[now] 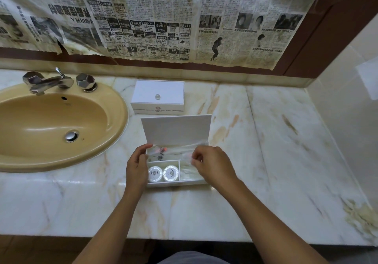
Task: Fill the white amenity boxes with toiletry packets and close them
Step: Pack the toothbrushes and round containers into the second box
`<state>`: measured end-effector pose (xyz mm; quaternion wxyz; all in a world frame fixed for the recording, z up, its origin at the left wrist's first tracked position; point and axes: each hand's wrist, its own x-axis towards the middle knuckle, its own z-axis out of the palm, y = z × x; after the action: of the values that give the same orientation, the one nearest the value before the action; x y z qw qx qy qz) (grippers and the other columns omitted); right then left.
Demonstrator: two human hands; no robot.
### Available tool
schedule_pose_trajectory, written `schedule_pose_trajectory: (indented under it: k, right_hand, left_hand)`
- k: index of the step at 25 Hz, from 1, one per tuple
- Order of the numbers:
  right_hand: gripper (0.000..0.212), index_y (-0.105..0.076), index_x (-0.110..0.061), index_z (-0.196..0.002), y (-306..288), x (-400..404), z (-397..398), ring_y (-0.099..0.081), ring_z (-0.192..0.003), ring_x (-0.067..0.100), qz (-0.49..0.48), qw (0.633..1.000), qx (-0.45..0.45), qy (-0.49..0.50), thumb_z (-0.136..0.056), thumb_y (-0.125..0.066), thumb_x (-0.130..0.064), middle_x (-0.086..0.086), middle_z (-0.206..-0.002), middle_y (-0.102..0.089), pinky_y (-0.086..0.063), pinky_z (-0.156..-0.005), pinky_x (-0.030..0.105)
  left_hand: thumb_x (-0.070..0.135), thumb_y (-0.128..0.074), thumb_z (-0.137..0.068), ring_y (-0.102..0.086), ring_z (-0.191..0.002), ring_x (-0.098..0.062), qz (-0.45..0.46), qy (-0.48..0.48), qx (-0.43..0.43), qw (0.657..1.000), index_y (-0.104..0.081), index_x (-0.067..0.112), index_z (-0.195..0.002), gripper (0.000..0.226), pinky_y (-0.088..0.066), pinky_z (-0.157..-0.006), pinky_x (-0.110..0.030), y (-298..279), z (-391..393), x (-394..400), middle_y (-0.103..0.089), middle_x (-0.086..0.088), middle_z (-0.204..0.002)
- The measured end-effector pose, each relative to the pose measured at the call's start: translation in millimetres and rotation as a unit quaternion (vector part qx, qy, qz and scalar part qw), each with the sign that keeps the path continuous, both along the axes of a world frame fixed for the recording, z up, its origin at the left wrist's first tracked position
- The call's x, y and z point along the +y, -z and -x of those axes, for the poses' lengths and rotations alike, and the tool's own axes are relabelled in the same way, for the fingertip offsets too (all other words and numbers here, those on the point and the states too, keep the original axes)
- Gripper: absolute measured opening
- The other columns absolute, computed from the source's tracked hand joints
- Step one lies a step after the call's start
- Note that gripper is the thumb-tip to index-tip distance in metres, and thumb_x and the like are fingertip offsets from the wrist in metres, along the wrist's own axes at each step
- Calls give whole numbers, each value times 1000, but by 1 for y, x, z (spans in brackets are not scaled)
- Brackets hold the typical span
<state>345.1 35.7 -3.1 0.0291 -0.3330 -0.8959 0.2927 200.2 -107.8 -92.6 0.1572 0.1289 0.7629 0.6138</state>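
Nearest, set back from the front edge of the marble desk (266,161): open white amenity box (176,183), lid (177,129) upright at the rear, two round soap packets (163,173) side by side in its front-left compartment; left hand (136,166) curled against the box's left wall, right hand (212,166) with fingers (195,158) pinching a clear packet (187,157) over the right side. Just behind: second white box (157,97), lid down, apart from the first. Left, a tan sink (120,124) with its rim near both boxes; right, a broad bare stretch of desk running to the side wall.
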Motion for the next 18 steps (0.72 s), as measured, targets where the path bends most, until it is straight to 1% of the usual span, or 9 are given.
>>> schedule_pose_trajectory:
  k: [2,4,7,9,11,13,14,16,18]
  right_hand:
    - [12,-69,-19,-87,8,-9,5,-63,-90,22,-20,996,-70,-55,-85,-59,-14,2,-93,-69,-45,-73,25]
    - [20,-69,-13,-99,15,-15,9,-62,-97,27,-44,988,-127,-83,-84,-56,-7,9,-106,-65,-43,-76,26]
    - [35,-56,-2,-120,19,-16,15,-60,-103,33,-62,976,-186,-99,-84,-53,-1,17,-119,-58,-47,-83,32]
    - [41,-48,-1,-127,18,-14,20,-58,-109,33,-57,965,-229,-119,-86,-52,-2,16,-125,-56,-46,-87,34]
    - [39,-48,-3,-127,16,-12,22,-56,-113,32,-44,953,-264,-143,-88,-51,-4,14,-128,-53,-46,-89,35]
    - [36,-49,-4,-124,12,-12,22,-55,-114,31,-34,949,-276,-147,-88,-49,-6,14,-129,-52,-45,-89,35]
    - [33,-50,-4,-122,10,-12,22,-55,-113,31,-34,951,-273,-141,-89,-48,-6,14,-128,-52,-45,-88,35]
    - [28,-53,-3,-117,8,-15,22,-55,-112,32,-31,959,-252,-125,-91,-47,-9,15,-126,-54,-44,-86,34]
    - [23,-57,-3,-111,9,-18,22,-57,-109,33,-16,962,-241,-124,-93,-45,-12,16,-121,-57,-42,-80,31]
  left_hand:
    - [-7,-35,-92,-56,-94,14,-2,-1,-3,1000,-67,13,-105,40,-40,-79,-1,0,0,0,-66,8,-105]
    - [-7,-35,-92,-56,-94,14,-3,0,-3,1000,-67,14,-104,40,-41,-80,-2,-1,0,0,-66,9,-105]
    - [-6,-36,-92,-57,-95,12,-1,-1,-2,1000,-68,15,-104,40,-43,-85,-9,1,1,-1,-67,8,-106]
    - [-6,-35,-92,-57,-96,10,1,0,-6,1000,-68,14,-105,40,-43,-84,-10,2,1,-1,-67,7,-106]
    - [-6,-35,-92,-57,-95,11,-1,-1,-8,1000,-68,13,-106,40,-42,-80,-5,1,1,-1,-66,6,-106]
    - [-7,-35,-92,-57,-94,13,-2,-1,-7,1000,-67,13,-105,40,-41,-79,-3,0,0,0,-66,8,-105]
    - [-6,-35,-92,-57,-95,12,-2,-2,-7,1000,-67,14,-105,40,-41,-80,-3,0,0,0,-66,8,-105]
    - [-6,-35,-92,-57,-96,9,-2,-3,-9,1000,-67,14,-105,40,-43,-84,-11,1,0,0,-67,9,-106]
    - [-7,-35,-92,-58,-96,9,-1,-3,-9,1000,-67,14,-105,41,-44,-86,-15,2,1,0,-67,9,-105]
